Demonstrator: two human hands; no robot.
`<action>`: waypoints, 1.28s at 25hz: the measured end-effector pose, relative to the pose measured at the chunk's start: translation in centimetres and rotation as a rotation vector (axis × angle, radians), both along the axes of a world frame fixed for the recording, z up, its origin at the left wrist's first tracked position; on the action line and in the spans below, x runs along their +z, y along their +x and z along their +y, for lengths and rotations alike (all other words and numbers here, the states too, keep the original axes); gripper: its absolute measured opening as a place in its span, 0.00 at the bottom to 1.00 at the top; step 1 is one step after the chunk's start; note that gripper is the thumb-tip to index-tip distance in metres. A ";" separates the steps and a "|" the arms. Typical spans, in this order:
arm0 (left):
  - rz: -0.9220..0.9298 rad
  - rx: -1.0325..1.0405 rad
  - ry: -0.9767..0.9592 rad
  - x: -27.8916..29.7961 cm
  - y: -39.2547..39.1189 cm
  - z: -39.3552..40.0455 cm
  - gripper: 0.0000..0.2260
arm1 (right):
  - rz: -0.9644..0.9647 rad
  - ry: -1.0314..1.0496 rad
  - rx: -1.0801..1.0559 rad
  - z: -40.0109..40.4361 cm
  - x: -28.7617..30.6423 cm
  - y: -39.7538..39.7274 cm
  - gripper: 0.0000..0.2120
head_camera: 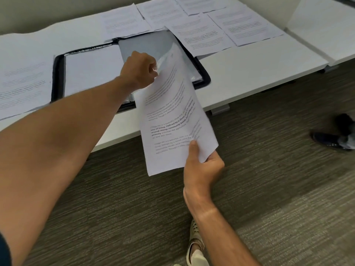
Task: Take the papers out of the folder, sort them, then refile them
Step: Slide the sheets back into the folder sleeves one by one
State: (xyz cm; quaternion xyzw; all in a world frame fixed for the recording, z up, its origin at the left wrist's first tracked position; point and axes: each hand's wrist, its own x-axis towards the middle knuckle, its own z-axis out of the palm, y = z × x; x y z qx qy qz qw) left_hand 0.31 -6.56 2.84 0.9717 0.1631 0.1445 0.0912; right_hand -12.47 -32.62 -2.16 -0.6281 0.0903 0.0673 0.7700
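A black zip folder (57,77) lies open on the white table (249,73), a white sheet filling its left half. Over its right half a clear plastic sleeve (153,45) stands lifted. My left hand (141,71) pinches the sleeve's near edge. My right hand (201,166) grips the bottom corner of a printed sheet (172,120). The sheet slants up from below the table edge to the sleeve's opening, its top end at or just inside the sleeve.
Several printed sheets (201,33) lie spread on the table behind and right of the folder, and more sheets (23,85) lie to its left. A second table (326,25) stands at the right. On the carpet are my shoe (196,240) and another person's shoes (334,135).
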 end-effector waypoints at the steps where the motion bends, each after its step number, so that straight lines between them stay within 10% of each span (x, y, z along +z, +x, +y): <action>1: -0.008 0.012 -0.001 0.0 0.0 -0.2 0.06 | 0.010 -0.010 0.028 0.1 -0.2 -0.2 0.13; 22: -0.102 0.121 0.113 1.3 4.5 -3.5 0.11 | 0.010 -0.161 0.192 -1.2 -0.4 3.2 0.13; 32: 0.111 0.020 0.045 -1.0 1.1 -3.3 0.15 | 0.237 0.113 0.088 0.0 0.8 5.1 0.16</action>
